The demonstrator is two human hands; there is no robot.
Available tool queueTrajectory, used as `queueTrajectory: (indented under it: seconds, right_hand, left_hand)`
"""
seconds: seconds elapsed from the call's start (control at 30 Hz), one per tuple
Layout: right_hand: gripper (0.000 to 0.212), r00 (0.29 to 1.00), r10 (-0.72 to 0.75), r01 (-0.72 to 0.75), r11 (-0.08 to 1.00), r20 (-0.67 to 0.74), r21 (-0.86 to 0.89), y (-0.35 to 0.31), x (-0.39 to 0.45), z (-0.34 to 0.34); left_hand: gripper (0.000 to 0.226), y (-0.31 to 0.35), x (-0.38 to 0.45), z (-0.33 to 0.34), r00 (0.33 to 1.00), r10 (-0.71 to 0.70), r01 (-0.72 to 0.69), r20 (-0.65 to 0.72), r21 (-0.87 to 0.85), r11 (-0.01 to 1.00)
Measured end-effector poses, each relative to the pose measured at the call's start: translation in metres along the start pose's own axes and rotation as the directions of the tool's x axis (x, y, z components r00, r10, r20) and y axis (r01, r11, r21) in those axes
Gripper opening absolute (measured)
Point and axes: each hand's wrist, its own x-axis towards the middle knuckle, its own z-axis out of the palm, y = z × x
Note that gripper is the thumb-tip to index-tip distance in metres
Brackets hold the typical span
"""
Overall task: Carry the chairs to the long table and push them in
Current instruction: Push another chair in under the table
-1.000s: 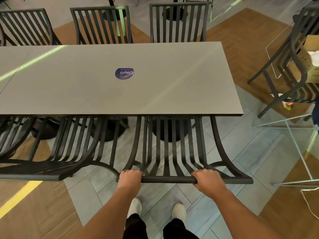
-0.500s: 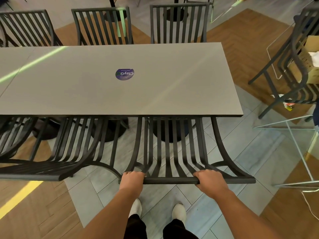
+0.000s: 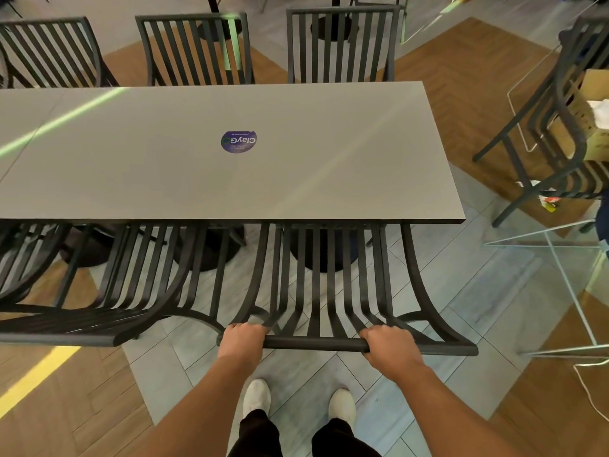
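Bare forearms, black trousers [image 3: 255, 433], white shoes [image 3: 256, 396]

A café or food-court dining area.
A long grey desk [image 3: 296, 179] with a round branded sticker [image 3: 238, 141] fills the middle, matching black slatted chairs [image 3: 194, 49] line both sides, stacked chairs [image 3: 560, 133] stand at right, on tile-and-wood floor [image 3: 461, 291].

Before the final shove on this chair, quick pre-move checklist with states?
1. Left hand grips the top rail: ok.
2. Right hand grips the same rail: ok.
3. Chair seat already under the long table edge: ok.
4. Clearance from the neighbouring chair on the left: ok, small gap.
5. Chair legs clear of the table's pedestal base: cannot tell, hidden.
6. Feet behind the chair: ok.
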Motion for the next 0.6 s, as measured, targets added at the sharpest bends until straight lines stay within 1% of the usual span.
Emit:
queueTrajectory:
  seconds: [0.17,0.37,0.43,0.5,0.57,0.6]
  right_hand:
    - [0.021,1.000,0.004,-0.004,1.000,-0.008,0.005,0.002,0.000,0.001]
    - [0.022,0.999,0.018,-0.018,1.000,0.028,0.021,0.002,0.000,-0.003]
    - [0.024,0.998,0.023,-0.026,0.998,0.052,0.052,0.003,0.000,-0.006]
    - [0.030,0.994,0.022,-0.033,0.994,0.104,0.105,0.005,0.000,-0.011]
    - [0.038,0.986,0.017,-0.046,0.983,0.163,0.177,0.008,0.000,-0.017]
    - [0.044,0.982,0.014,-0.055,0.974,0.187,0.219,0.009,0.000,-0.021]
  left_hand:
    - [0.036,0.000,0.002,0.002,1.000,-0.006,0.006,0.003,-0.002,1.000]
    - [0.037,0.001,-0.002,-0.003,0.999,0.034,-0.034,-0.014,0.010,0.999]
    - [0.034,0.002,-0.003,-0.004,0.999,0.036,-0.036,-0.020,-0.019,0.999]
    - [0.028,0.001,-0.005,-0.007,0.999,0.039,-0.039,-0.004,-0.074,0.996]
    - [0.022,0.000,-0.007,-0.012,0.999,0.042,-0.037,0.029,-0.149,0.988]
    - [0.024,0.001,-0.008,-0.015,0.998,0.047,-0.037,0.051,-0.186,0.982]
